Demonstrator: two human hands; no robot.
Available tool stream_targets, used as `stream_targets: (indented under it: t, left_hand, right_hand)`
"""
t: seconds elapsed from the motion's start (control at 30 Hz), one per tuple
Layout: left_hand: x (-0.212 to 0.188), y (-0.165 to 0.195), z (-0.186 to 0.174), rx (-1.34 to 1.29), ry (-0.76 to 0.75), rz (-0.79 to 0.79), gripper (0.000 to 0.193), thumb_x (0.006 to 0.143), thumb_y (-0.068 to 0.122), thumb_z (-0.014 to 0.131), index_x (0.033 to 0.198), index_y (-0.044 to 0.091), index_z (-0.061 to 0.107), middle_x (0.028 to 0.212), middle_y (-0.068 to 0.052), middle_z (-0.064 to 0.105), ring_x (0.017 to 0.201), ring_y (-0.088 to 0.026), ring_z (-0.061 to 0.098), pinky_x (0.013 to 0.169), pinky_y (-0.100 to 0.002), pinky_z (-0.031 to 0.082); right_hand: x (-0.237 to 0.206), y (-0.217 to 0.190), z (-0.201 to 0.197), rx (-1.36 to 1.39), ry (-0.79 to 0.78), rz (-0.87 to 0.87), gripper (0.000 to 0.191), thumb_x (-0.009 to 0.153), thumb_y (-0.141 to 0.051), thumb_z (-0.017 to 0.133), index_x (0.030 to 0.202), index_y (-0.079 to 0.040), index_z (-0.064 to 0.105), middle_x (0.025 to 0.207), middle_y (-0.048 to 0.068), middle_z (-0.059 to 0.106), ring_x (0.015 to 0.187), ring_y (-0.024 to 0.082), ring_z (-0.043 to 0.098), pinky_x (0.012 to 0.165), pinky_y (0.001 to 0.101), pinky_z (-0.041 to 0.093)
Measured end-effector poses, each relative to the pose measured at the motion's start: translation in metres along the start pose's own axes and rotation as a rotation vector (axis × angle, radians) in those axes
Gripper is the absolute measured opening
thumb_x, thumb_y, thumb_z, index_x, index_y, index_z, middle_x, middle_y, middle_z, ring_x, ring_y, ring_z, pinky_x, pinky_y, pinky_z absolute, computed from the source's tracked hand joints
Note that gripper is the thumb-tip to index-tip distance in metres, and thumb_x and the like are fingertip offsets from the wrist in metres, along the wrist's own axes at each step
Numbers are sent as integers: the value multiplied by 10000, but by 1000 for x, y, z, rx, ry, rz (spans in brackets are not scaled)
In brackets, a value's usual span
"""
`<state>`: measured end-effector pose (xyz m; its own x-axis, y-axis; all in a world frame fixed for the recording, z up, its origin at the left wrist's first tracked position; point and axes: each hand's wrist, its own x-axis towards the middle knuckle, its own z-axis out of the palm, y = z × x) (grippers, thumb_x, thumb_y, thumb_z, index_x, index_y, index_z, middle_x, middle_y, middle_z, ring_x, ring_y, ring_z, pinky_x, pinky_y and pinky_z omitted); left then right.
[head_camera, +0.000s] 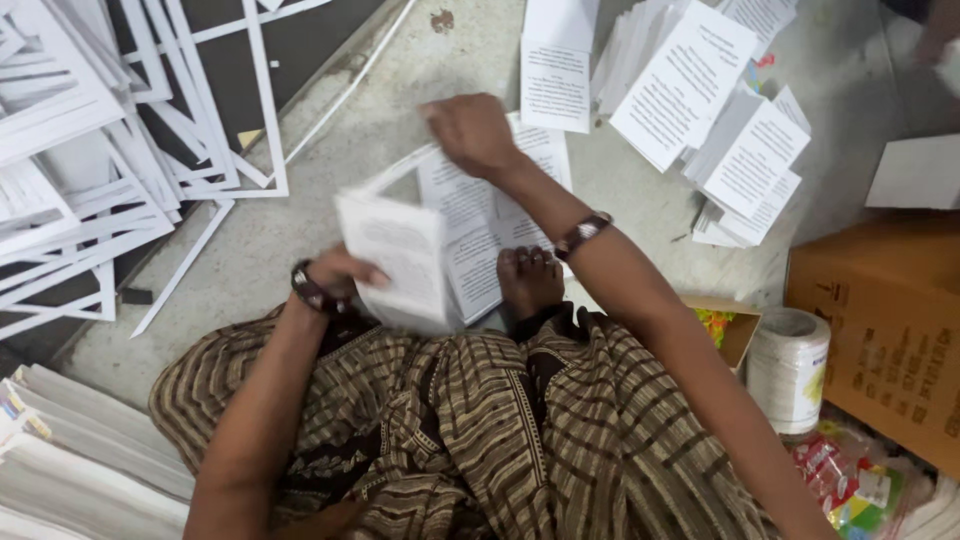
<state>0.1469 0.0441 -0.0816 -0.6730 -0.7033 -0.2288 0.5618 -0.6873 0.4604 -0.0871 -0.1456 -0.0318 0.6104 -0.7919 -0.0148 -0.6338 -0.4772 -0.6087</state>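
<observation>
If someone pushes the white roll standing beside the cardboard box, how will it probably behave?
The white roll stands upright on its flat end, so a gentle push would probably slide it. It looks taller than wide, so a high push might tip it, and then it could roll. The cardboard box close beside it would likely stop it.

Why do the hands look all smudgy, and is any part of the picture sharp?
In the head view, the right hand and the folded printed sheet in the left hand are smeared by motion blur; the striped cloth and the white paper strips look sharper. The light is soft and even, with only faint shadows on the floor and no glare.
</observation>
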Motion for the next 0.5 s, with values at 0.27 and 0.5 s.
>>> stream_targets:
  t: [0.27,0.5]
  left_hand:
    - [6,12,15,-26,205,-3,645,748,58,756,1352,-75,572,1239,-201,703,1134,-339,682,996,-456,557]
    - [23,7,19,77,366,226,599,874,362,746,1334,29,555,1191,-112,716,1095,-243,704,918,-394,587]
  right_hand:
    - [-24,-43,-20,116,253,-66,474,1148,-371,322,1086,-43,658,1080,146,654,1043,351,606,950,473,488]
    - [-77,-96,-8,909,-195,709,534,857,-285,746,1284,-6,589,1145,151,734,1062,237,714,963,363,559]
